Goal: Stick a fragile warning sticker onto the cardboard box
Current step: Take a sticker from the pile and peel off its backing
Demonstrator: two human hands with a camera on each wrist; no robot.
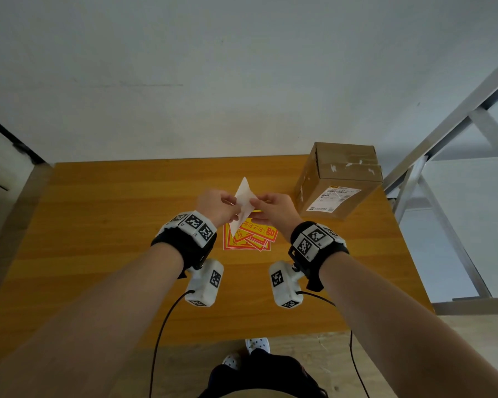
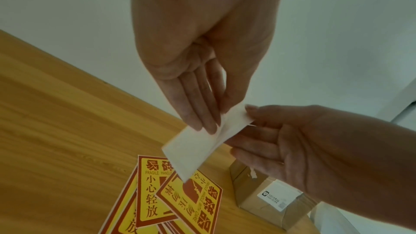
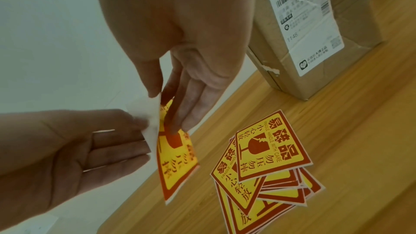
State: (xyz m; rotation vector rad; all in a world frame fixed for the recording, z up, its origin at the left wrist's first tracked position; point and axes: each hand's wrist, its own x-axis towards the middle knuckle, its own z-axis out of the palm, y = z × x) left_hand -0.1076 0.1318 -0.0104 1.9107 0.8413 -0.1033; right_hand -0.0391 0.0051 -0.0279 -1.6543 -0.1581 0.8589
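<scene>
Both hands hold one fragile sticker (image 1: pixel 243 196) in the air above the table, its white backing (image 2: pixel 193 149) towards me. The right hand (image 1: pixel 256 208) pinches its yellow and red printed face (image 3: pixel 178 163) between thumb and fingers. The left hand (image 1: pixel 230 206) pinches a white backing corner (image 3: pixel 144 113) that stands parted from the print. The cardboard box (image 1: pixel 338 179) stands upright at the table's far right, with a white shipping label (image 3: pixel 308 24) on its near face. Neither hand touches it.
A loose pile of several more fragile stickers (image 1: pixel 249 238) lies on the wooden table (image 1: pixel 112 225) right under the hands. A white wall runs behind the table. A metal frame (image 1: pixel 443 168) stands off the right edge.
</scene>
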